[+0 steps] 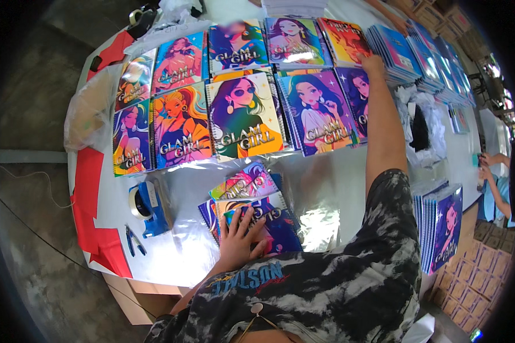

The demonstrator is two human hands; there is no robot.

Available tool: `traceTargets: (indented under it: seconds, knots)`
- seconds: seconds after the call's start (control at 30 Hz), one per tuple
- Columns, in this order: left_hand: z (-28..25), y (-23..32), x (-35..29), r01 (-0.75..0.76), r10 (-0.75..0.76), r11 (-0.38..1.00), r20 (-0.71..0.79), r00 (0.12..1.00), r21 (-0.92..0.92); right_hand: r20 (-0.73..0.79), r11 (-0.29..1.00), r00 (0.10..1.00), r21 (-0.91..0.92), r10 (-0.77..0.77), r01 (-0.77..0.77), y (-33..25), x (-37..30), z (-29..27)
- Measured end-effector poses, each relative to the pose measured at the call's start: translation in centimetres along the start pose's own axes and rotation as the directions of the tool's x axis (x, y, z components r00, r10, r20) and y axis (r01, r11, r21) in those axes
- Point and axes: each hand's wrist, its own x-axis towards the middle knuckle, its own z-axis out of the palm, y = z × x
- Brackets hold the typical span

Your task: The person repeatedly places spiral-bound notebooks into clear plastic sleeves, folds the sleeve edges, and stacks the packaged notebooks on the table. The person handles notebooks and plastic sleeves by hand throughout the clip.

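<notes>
Glossy, many-coloured covers topped the small, uneven pile of notebooks (pixel 274 214) lying on the white table (pixel 349 197), close against the person's body. The left hand (pixel 240 243) lay across the top of it, its fingers apart and extended over the cover, not closed around anything.

The right arm stretched far forward, and the right hand (pixel 373 64) was at the right edge of an orange-red notebook (pixel 340 40) in the back row; its fingers were bent toward the cover, but from where I stood I couldn't tell whether they gripped it. In the front row, nearly midway along, lay a notebook with a figure in sunglasses (pixel 246 117).

Left of the pile stood a blue tape dispenser (pixel 155 208), with a pair of small blue tools (pixel 135 242) near it and red sheets (pixel 88 191) along the table's edge. Over on the right were blue stacks of notebooks (pixel 395 51), crumpled clear plastic (pixel 435 120) and an upright row of notebooks (pixel 443 228). Beyond those, I saw another person's hands (pixel 486 166) and brown cartons (pixel 475 274).
</notes>
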Motion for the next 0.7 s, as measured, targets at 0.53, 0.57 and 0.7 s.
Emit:
traceTargets:
  seconds: [0.53,0.57,0.7]
  knots:
    - [-1.2,-1.7,-3.8,0.071,-0.571,0.22,-0.07,0.818,-0.973,0.368,0.447,0.287,0.844,-0.884,0.296,5.4,-40.3,-22.9]
    - [-0.3,-2.5,-3.6,0.237,-0.644,0.236,0.03,0.764,-0.943,0.48,0.586,0.402,0.786,-0.779,0.196,7.8,-42.4,-19.5]
    - [3.1,-6.8,-4.5,0.325,-0.603,0.567,-0.112,0.79,-0.757,0.635,0.699,0.573,0.7,-0.517,-0.145,11.6,-45.1,-10.6]
